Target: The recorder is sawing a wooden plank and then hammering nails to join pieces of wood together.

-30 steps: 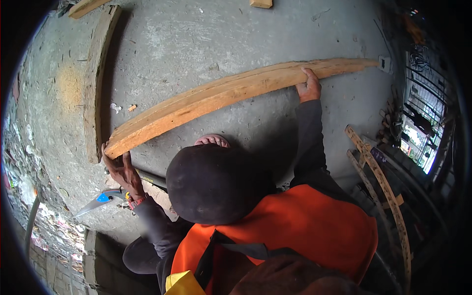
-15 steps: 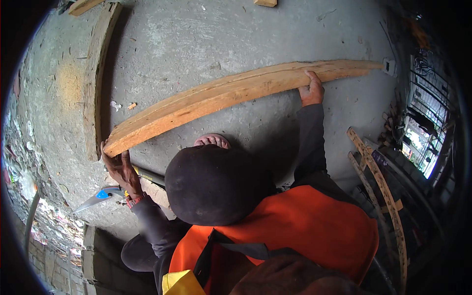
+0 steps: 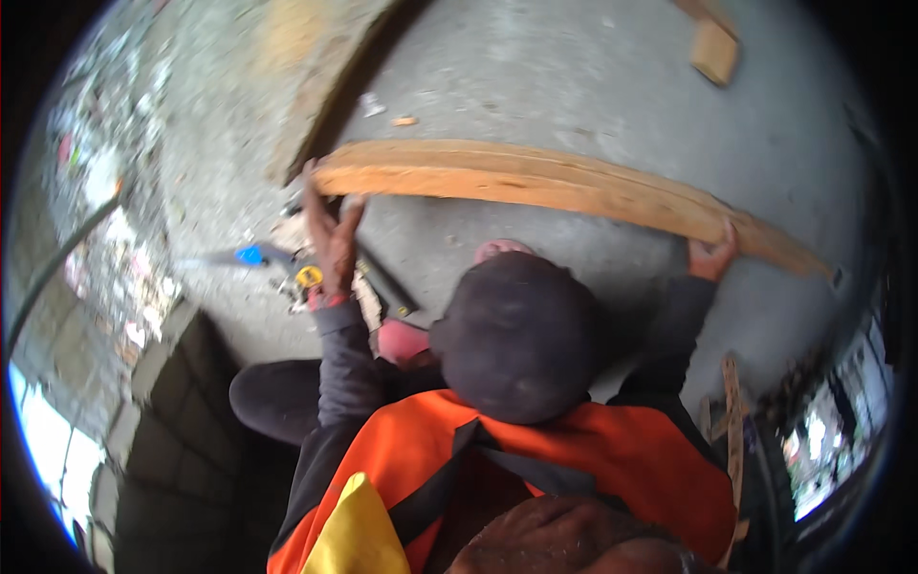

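A long wooden beam (image 3: pixel 535 182) lies crosswise in front of me, its right end reaching far to the right. My right hand (image 3: pixel 712 256) is closed round its near edge, toward that end. At the left end of the beam, my left hand (image 3: pixel 333 247) has its fingers stretched out and thumb apart, fingertips against the end face. Below that wrist sits a round yellow-and-black object (image 3: pixel 308 276), perhaps a tape measure. Left of it lies a saw with a blue part (image 3: pixel 251 255), blurred. A dark long-handled tool (image 3: pixel 382 285) rests between my left forearm and my knee.
Another timber (image 3: pixel 335 86) lies on the concrete floor at the upper left, near a patch of sawdust (image 3: pixel 292 33). A wood block (image 3: pixel 715 53) is at the upper right. Block walling (image 3: pixel 191 411) stands at lower left, rubble beyond it. Narrow wooden strips (image 3: pixel 734 421) are at lower right.
The view has swung, so the beam now slants down to the right. My left fingers look straighter and more spread at its end. My right hand keeps its grip.
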Available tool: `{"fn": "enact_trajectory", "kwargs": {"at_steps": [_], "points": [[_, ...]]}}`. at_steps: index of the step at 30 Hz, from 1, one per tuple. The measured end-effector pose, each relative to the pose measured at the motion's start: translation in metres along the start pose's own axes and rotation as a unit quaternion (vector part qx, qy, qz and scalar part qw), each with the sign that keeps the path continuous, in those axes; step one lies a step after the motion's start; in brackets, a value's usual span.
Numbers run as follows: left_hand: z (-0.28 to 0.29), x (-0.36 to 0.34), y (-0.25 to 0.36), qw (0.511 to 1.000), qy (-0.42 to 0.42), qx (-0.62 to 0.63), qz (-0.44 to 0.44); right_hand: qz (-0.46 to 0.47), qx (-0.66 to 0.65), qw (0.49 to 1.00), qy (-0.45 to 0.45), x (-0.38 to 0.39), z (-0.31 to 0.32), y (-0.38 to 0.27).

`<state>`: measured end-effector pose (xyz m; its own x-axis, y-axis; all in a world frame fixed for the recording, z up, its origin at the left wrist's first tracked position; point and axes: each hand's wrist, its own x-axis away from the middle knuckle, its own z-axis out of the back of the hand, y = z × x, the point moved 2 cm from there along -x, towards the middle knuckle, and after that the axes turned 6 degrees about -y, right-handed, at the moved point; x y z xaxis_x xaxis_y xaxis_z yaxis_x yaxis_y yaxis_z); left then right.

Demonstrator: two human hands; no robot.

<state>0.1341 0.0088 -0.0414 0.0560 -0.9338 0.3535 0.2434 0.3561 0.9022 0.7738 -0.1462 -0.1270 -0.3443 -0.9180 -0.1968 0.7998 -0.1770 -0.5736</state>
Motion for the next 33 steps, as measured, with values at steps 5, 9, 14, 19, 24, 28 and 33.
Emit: {"fn": "enact_trajectory", "kwargs": {"at_steps": [5,9,14,19,24,28,33], "points": [[-0.008,-0.005,-0.019,0.99,0.057,0.131,0.018,-0.134,-0.047,0.99,-0.018,0.005,0.016,0.052],[-0.006,-0.006,-0.026,0.992,0.115,0.056,0.013,-0.085,0.051,0.993,-0.061,-0.002,0.01,0.011],[-0.008,-0.007,-0.035,0.99,0.133,0.039,-0.001,-0.483,-0.546,0.67,0.142,-0.032,0.003,-0.006],[-0.008,-0.008,-0.025,0.991,0.113,0.066,0.017,-0.458,-0.251,0.843,0.128,-0.007,0.01,-0.086],[-0.007,0.013,-0.022,0.973,0.212,0.087,0.015,-0.133,-0.054,0.979,0.142,-0.04,-0.038,-0.256],[-0.006,0.055,-0.061,0.962,0.263,-0.002,0.075,0.107,-0.165,0.975,-0.103,-0.057,-0.1,-0.321],[-0.01,0.082,-0.092,0.916,0.313,-0.238,0.08,0.259,-0.075,0.9,-0.342,-0.057,-0.161,-0.427]]}}
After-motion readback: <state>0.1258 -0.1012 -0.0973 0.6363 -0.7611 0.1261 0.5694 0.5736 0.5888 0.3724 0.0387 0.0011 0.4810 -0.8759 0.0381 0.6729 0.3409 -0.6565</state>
